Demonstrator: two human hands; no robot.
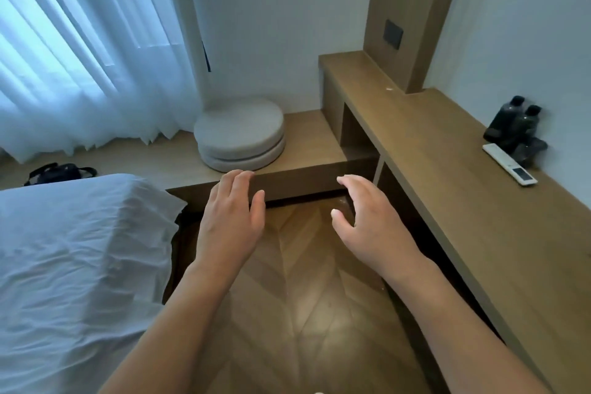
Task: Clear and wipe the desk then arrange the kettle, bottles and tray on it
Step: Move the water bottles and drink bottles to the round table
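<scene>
Judging by how things lie, the task has barely begun. Two dark bottles (515,120) stand against the wall at the back edge of the tabletop (425,150), with a white remote (509,164) lying just in front of them, so clearing is not yet done. No kettle, tray or cloth shows anywhere. The left hand (232,211) and right hand (367,214) both hover over the wooden floor (297,281), well apart from the bottles, fingers (243,181) loosely spread and holding nothing. Wiping and arranging all remain.
</scene>
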